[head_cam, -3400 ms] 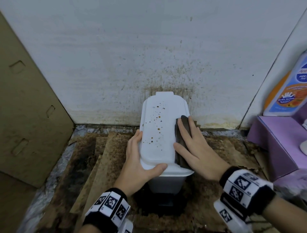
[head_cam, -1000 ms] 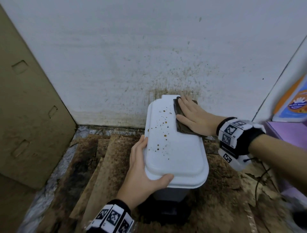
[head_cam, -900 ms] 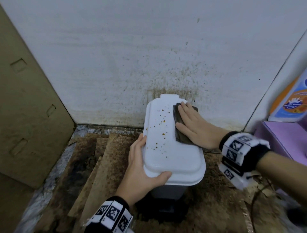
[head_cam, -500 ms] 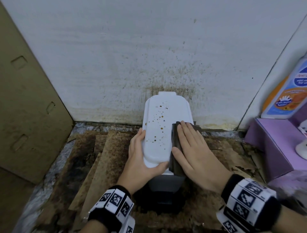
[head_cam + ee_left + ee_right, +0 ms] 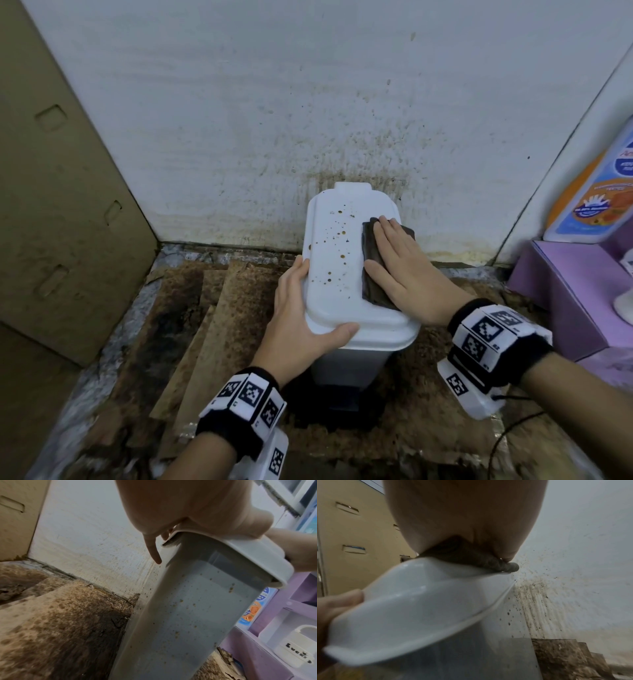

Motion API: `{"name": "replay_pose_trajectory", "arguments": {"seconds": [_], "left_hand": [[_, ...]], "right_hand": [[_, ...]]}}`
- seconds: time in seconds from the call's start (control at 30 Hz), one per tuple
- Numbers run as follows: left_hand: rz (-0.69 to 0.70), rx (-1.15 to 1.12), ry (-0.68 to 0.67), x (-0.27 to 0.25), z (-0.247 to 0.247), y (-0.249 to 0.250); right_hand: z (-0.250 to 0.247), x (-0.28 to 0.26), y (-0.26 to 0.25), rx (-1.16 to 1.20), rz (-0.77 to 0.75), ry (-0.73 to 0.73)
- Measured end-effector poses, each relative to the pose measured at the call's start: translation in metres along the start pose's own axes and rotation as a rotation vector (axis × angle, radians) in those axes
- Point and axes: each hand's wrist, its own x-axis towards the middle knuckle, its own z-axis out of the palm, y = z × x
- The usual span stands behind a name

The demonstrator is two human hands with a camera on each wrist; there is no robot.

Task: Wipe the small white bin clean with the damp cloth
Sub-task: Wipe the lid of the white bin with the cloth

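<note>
Bin (image 5: 346, 274): on stained floor against wall, lid closed, brown spots on lid's left half. Judged light, rigid, smooth plastic, easily shifted; best steadied at lid rim.
Left hand (image 5: 301, 318): clasped on lid's near-left corner, thumb on top, fingers along left edge.
Cloth (image 5: 371, 270): dark, soft, folded, on lid's right side.
Right hand (image 5: 404, 274): fingers straight, pressed flat on cloth.

Dim, even light; blurred wide-angle edges

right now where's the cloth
In the head view the dark cloth lies flat on the bin lid's right side, under the right hand.
</note>
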Motion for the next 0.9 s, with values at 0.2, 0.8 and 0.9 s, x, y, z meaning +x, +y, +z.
{"name": "replay_pose_trajectory", "arguments": {"seconds": [0.2, 0.8, 0.9], "left_hand": [[0.004, -0.007, 0.014, 0.001, 0.002, -0.001], [-0.048, -0.110, -0.090, 0.001, -0.022, 0.001], [-0.043, -0.114, -0.132, 0.001, -0.028, -0.003]], "right_hand": [[0.016, -0.031, -0.008, -0.024, -0.060, 0.096], [0.019, -0.033, -0.012, -0.057, -0.045, 0.120], [0.018, -0.033, -0.014, -0.076, -0.041, 0.110]]}}
